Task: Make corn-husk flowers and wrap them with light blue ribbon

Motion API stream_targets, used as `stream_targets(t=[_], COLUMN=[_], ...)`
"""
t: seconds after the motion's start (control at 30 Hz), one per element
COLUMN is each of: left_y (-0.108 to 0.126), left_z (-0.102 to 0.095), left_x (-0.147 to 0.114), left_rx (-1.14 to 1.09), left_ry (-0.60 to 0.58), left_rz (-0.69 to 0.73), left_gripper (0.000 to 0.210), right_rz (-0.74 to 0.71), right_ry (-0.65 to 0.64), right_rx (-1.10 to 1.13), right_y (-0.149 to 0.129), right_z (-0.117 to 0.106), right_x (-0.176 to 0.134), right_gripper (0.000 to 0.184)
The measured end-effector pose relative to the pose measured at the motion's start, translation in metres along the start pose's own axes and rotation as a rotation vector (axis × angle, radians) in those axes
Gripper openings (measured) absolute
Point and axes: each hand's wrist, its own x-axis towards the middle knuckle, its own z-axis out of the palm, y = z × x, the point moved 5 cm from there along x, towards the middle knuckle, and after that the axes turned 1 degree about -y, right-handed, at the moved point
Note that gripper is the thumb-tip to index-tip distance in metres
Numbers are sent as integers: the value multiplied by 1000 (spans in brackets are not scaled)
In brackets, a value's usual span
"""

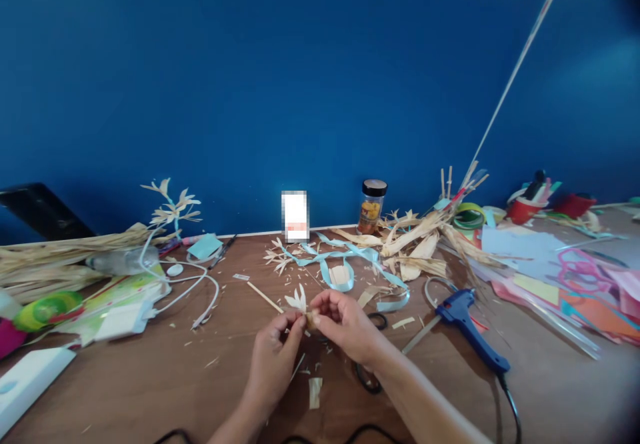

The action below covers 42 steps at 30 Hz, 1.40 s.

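Black cable (371, 427) curves across the near brown counter (200, 377); beyond, the left hand (280, 345) and right hand (345, 324), grips pinched, hold a pale, petalled husk flower (297, 299), left of a blue glue gun (475, 331).

Glue gun (470, 327), ribbon (369, 254) and coloured paper (525, 252) show a craft workspace

Bare left hand (280, 345), bare right hand (347, 324), uncovered wrists (383, 359), bare forearms (425, 394) tapering toward the hands
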Motion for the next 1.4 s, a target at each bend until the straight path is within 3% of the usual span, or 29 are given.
stream_targets(t=[0.2, 0.33, 0.47, 0.6, 0.83, 1.1, 1.4], left_y=[-9, -15, -17, -14, -13, -7, -7], left_z=[1, 3, 8, 15, 19, 16, 18], left_x=[1, 0, -1, -3, -5, -4, -2], left_rx=[-162, -279, -556, -737, -822, -887, -841], left_ry=[-15, -10, -35, -89, -129, -84, -69], left_rz=[-121, -185, -286, -365, -408, -370, -412], left_gripper=[21, 20, 17, 15, 10, 20, 20], right_rz=[-20, -39, 15, -24, -53, -91, -30], right_ry=[57, 22, 53, 64, 48, 148, 78], right_rx=[-28, 20, 109, 78, 57, -51, 11], right_y=[-2, -2, 3, -2, -5, -2, 8], right_z=[-1, 6, 8, 8, 13, 6, 9], right_x=[-1, 0, 1, -1, -5, -4, 0], right_gripper=[10, 11, 14, 12, 11, 10, 15])
